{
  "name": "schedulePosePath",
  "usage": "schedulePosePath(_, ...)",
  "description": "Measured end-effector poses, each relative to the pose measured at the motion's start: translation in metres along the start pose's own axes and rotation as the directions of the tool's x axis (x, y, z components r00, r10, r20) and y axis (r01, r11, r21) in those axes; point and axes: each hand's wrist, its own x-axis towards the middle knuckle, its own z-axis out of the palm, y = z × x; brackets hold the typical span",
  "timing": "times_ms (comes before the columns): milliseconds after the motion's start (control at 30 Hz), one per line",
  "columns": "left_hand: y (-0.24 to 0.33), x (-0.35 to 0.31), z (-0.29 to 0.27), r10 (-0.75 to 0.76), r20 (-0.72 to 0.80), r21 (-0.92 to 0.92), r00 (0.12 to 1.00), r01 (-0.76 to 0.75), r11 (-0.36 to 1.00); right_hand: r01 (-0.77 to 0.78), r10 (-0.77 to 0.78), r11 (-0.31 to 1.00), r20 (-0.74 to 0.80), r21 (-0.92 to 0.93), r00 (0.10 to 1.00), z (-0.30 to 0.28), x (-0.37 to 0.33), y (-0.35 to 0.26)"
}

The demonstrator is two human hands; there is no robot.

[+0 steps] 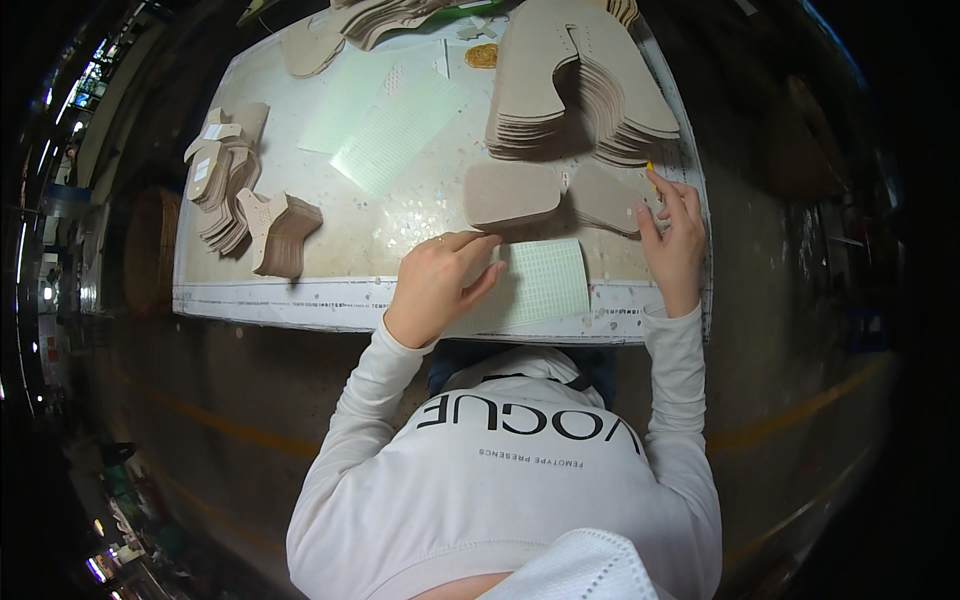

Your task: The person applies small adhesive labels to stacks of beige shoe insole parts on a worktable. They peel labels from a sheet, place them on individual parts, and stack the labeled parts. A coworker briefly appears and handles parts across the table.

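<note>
My left hand (440,285) rests at the table's near side, fingers bent to the right, thumb apart from the index finger. Its fingertips are by the near edge of a stack of beige rounded-corner pieces (513,192). Under and right of that hand lies a pale green sheet of small labels (548,285). My right hand (676,245) is raised at the right, thumb and index finger apart, with nothing visible between them. It is beside a lower, fanned stack of beige pieces (606,195). A small yellow thing (650,171) shows at its fingertips; its kind is unclear.
A tall stack of curved beige cut pieces (535,95) stands at the far right. More label sheets (395,130) lie mid-table. Branched beige pieces are stacked at the left (215,180), with another small stack (280,232) nearby. An amber oval object (481,56) sits at the back.
</note>
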Motion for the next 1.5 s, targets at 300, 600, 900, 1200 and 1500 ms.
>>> schedulePosePath(300, -0.007, 0.002, 0.009, -0.018, 0.134, -0.419, 0.991, 0.073, 0.905, 0.139, -0.334, 0.893, 0.422, 0.429, 0.843, 0.015, -0.017, -0.058)
schedulePosePath(600, -0.023, 0.005, 0.009, -0.114, 0.244, -0.447, 0.963, 0.216, 0.868, -0.159, -0.136, 0.827, 0.465, 0.540, 0.875, 0.018, -0.023, -0.048)
schedulePosePath(900, -0.018, 0.006, 0.007, -0.113, 0.265, -0.429, 0.958, 0.222, 0.876, 0.260, -0.330, 0.909, 0.181, 0.326, 0.926, 0.028, -0.029, -0.055)
schedulePosePath(1200, -0.017, 0.008, 0.009, -0.105, 0.238, -0.429, 0.966, 0.202, 0.881, 0.226, -0.300, 0.891, 0.139, 0.394, 0.944, 0.030, -0.032, -0.060)
schedulePosePath(1500, -0.015, 0.010, 0.007, -0.103, 0.247, -0.426, 0.964, 0.203, 0.882, 0.194, -0.262, 0.902, 0.131, 0.387, 0.956, 0.031, -0.036, -0.074)
